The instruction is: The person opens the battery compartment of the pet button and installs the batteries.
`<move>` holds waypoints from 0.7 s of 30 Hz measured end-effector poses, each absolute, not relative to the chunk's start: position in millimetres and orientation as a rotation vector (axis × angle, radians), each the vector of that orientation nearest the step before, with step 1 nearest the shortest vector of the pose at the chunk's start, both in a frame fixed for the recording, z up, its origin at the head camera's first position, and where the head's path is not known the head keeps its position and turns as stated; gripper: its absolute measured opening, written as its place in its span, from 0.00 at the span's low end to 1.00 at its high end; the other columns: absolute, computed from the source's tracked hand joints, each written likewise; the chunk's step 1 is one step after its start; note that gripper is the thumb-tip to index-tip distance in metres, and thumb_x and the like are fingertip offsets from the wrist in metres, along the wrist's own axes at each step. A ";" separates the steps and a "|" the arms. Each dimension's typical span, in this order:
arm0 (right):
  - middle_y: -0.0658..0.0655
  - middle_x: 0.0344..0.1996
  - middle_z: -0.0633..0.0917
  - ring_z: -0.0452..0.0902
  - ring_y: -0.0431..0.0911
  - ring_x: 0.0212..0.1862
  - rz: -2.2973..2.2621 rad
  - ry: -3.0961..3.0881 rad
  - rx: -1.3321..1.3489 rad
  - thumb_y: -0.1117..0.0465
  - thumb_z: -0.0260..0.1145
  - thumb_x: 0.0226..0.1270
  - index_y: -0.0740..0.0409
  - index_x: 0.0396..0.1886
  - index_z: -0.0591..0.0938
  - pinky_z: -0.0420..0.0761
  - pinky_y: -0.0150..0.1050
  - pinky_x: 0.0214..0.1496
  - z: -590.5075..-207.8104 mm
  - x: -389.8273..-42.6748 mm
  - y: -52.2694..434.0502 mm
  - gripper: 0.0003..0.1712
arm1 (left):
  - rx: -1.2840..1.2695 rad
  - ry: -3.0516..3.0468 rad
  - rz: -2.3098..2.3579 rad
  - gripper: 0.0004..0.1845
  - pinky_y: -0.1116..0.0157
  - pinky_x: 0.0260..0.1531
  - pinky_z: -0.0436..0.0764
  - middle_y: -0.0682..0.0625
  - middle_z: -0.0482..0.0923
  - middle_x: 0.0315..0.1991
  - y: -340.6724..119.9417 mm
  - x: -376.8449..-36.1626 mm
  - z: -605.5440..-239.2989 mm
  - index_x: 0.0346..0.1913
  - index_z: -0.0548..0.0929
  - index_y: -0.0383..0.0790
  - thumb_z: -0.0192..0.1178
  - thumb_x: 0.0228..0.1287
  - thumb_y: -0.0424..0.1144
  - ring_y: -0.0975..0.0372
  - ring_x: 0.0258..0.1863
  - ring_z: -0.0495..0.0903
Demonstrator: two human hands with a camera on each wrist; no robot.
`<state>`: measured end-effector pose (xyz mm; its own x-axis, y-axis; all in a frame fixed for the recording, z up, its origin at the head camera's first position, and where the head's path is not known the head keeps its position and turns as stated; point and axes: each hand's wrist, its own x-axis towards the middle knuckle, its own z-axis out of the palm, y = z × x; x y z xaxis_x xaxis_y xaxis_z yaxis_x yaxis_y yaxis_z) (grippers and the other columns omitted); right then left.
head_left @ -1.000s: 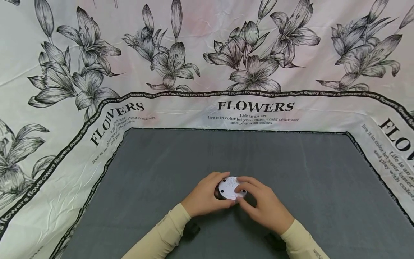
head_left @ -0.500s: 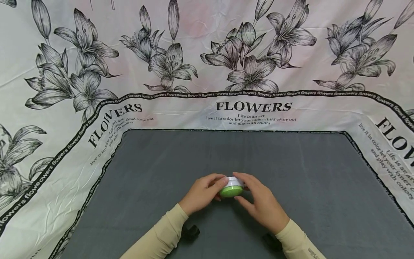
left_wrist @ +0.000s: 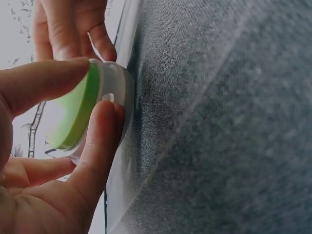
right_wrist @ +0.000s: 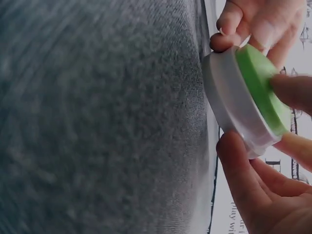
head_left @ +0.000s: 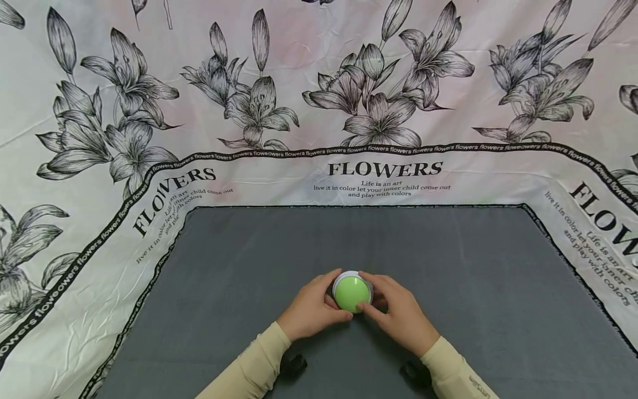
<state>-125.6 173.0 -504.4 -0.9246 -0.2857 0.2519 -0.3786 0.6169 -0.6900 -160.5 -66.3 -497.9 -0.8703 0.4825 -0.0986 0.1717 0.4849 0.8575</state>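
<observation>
From above I see only the green top of the round button [head_left: 352,292], held between my left hand [head_left: 314,307] and right hand [head_left: 401,318] over the grey surface [head_left: 473,288]. My wrist views show its white base, tilted just off the cloth. My fingers [left_wrist: 100,141] are clamped on its rim from both sides. A flowered cloth [head_left: 319,100] surrounds the grey.

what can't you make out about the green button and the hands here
- Underside of the green button: faces away in every view.
- Button's rim, head view: partly covered by the left hand and right hand.
- Dark shapes under the sleeves, head view: mostly hidden by the arms.
- Gray cloth: blurred in both wrist views.
</observation>
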 end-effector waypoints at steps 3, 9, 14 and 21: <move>0.56 0.65 0.83 0.88 0.44 0.51 1.276 -2.773 0.521 0.61 0.84 0.63 0.49 0.81 0.74 0.90 0.34 0.50 -505.6 -129.3 171.6 0.47 | 0.590 2.454 1.321 0.51 0.70 0.44 0.86 0.37 0.72 0.73 -67.6 -161.0 -498.3 0.85 0.64 0.41 0.80 0.64 0.44 0.71 0.38 0.85; 0.55 0.59 0.81 0.84 0.45 0.52 1.255 -2.865 0.431 0.60 0.84 0.62 0.50 0.79 0.76 0.89 0.37 0.52 -507.9 -139.3 168.9 0.45 | 0.654 2.560 1.227 0.45 0.65 0.51 0.86 0.40 0.75 0.73 -71.6 -165.6 -503.1 0.82 0.69 0.40 0.78 0.67 0.45 0.65 0.45 0.86; 0.53 0.53 0.79 0.80 0.43 0.53 1.221 -2.967 0.390 0.57 0.81 0.67 0.53 0.80 0.75 0.87 0.42 0.56 -508.1 -145.9 168.1 0.43 | 0.697 2.610 1.120 0.42 0.59 0.58 0.84 0.43 0.75 0.73 -75.6 -169.1 -506.9 0.82 0.70 0.41 0.75 0.70 0.49 0.58 0.57 0.83; 0.54 0.55 0.81 0.83 0.45 0.55 1.231 -2.972 0.378 0.56 0.80 0.68 0.55 0.79 0.76 0.87 0.44 0.55 -509.8 -151.1 171.3 0.41 | 0.750 2.611 1.019 0.41 0.70 0.44 0.81 0.45 0.73 0.74 -75.7 -178.9 -505.1 0.82 0.70 0.42 0.72 0.73 0.52 0.71 0.38 0.77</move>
